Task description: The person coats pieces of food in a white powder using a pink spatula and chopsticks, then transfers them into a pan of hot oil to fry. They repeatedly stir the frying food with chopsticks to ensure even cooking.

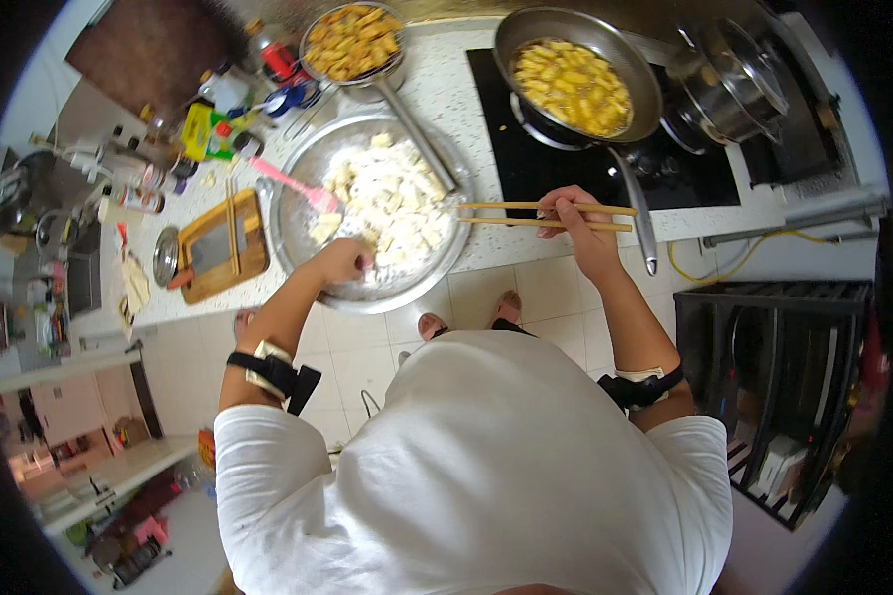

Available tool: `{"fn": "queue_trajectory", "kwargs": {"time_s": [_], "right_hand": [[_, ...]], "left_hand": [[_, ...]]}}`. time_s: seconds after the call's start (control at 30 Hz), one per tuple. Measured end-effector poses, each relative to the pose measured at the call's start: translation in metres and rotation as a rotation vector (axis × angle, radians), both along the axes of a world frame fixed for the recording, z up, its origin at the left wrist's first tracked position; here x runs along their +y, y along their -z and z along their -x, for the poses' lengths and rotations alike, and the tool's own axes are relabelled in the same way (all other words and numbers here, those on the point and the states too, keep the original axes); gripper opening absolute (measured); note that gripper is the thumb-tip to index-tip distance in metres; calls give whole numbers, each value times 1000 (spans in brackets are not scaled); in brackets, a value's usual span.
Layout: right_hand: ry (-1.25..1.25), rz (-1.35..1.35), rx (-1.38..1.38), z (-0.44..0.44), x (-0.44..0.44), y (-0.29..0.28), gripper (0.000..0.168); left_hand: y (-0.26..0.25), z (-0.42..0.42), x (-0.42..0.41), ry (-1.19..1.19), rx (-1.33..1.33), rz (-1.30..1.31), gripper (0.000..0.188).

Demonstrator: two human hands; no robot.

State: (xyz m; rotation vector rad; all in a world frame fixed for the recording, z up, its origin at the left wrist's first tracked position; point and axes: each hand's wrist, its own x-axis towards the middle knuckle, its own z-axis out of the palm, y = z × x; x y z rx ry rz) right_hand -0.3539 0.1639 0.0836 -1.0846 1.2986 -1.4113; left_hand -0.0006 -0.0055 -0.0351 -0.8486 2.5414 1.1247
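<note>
My right hand [582, 223] holds a pair of wooden chopsticks [502, 221], level, their tips pointing left at the basin's right rim. My left hand [344, 260] is inside the large metal basin [290, 223], fingers curled down at the near side; whether something is between them is hidden. Pale chunks dusted with white powder [405, 204] fill much of the basin. A pink spatula [294, 183] leans over its left rim, head among the chunks. To the right, yellow pieces [573, 85] sit in bubbling oil in a frying pan [644, 93] on the black cooktop [685, 178].
A skimmer [417, 134] heaped with browned fried pieces [351, 41] rests at the back, its handle reaching over the basin. The pan's handle [632, 201] juts toward me beside my right hand. A glass-lidded pot [729, 89], a wooden board [257, 260] and several bottles [141, 199] stand around.
</note>
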Motion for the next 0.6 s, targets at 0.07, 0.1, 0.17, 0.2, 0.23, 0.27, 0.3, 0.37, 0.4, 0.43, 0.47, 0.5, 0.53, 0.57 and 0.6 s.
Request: {"fn": "queue_trajectory", "kwargs": {"time_s": [0.07, 0.1, 0.17, 0.2, 0.23, 0.27, 0.3, 0.37, 0.4, 0.43, 0.47, 0.5, 0.53, 0.57, 0.6], "right_hand": [[46, 22, -5, 12, 3, -9, 23], [72, 35, -2, 20, 6, -11, 23], [114, 62, 4, 35, 10, -15, 24], [148, 54, -4, 38, 12, -17, 25], [170, 67, -11, 45, 13, -19, 25], [190, 81, -18, 53, 14, -21, 25], [204, 89, -31, 58, 14, -23, 26], [211, 114, -108, 65, 15, -30, 28], [189, 139, -147, 68, 12, -31, 28], [168, 163, -182, 67, 8, -34, 28], [117, 200, -190, 64, 2, -35, 29], [64, 180, -173, 58, -5, -38, 29], [-9, 170, -156, 49, -14, -43, 29], [-81, 160, -139, 37, -23, -46, 29], [-177, 225, -106, 25, -34, -46, 27]], "left_hand": [[15, -11, -4, -167, 100, -141, 19], [14, -10, -4, -110, 83, -116, 19], [5, -5, -1, -7, 51, -65, 20], [2, -6, 1, -17, 23, -80, 20], [0, -7, -2, -95, 57, -161, 19], [-2, -9, -6, -177, 92, -242, 19], [-9, -13, -6, -266, 122, -326, 18], [-20, -15, -16, -547, 258, -544, 15], [-37, -13, -18, -646, 325, -559, 17], [-54, -10, -20, -742, 396, -573, 19], [-68, -5, -17, -842, 514, -631, 21], [-78, 2, -14, -938, 639, -686, 24], [-84, 6, -13, -973, 681, -719, 29], [-86, 7, -11, -966, 735, -750, 31], [-85, 10, -10, -932, 800, -795, 33]]}}
